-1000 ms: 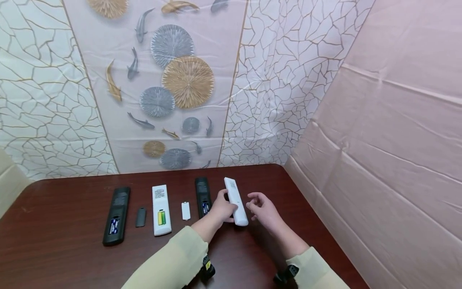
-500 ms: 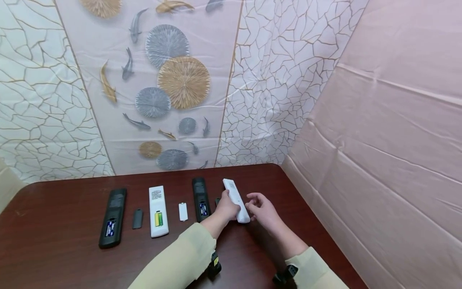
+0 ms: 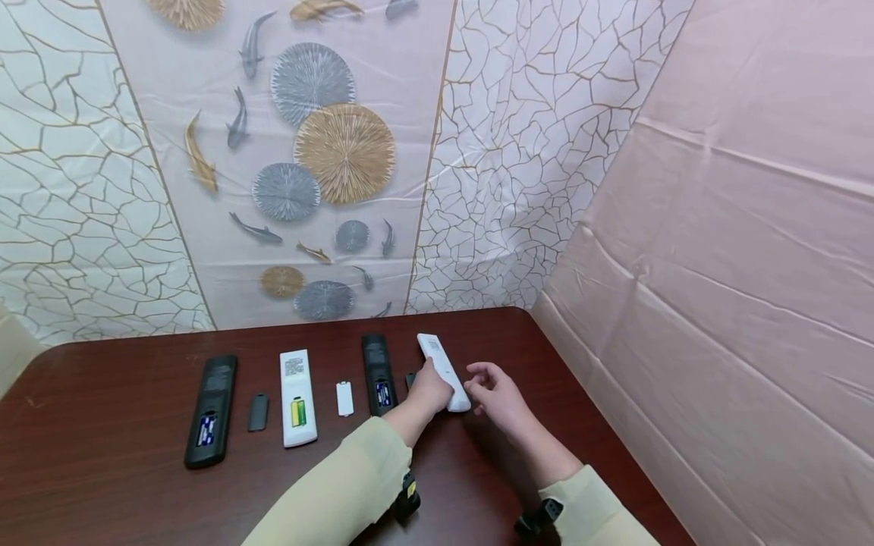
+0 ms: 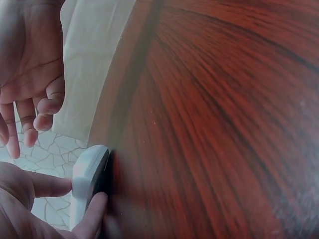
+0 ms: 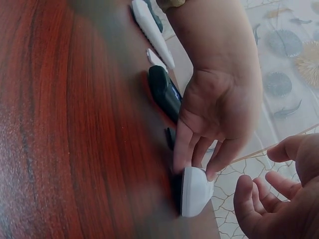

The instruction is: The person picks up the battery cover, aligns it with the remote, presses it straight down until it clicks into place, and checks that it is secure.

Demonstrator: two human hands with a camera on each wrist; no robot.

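Note:
My left hand (image 3: 432, 390) grips a white remote control (image 3: 442, 370) by its sides near the lower end, thumb on one edge and fingers on the other. The remote lies back up near the table's far right, its printed label at the far end. Seen from the left wrist, the thumb and fingers pinch the white shell (image 4: 85, 172) close over the wood. My right hand (image 3: 498, 394) hovers just right of the remote, fingers loosely bent and holding nothing. In the right wrist view the remote's rounded end (image 5: 197, 194) faces that hand.
Left of the hands lie a black remote (image 3: 378, 368), a white remote (image 3: 295, 379) and another black remote (image 3: 212, 402), battery bays uncovered with batteries inside. Between them sit a white battery cover (image 3: 344, 399) and a dark one (image 3: 258, 412). Another dark piece (image 3: 410, 380) is partly hidden behind my left hand.
My left hand has shifted slightly right and turned, and the white remote's near end has moved away from me. The right hand stays almost still. The head view has shifted slightly.

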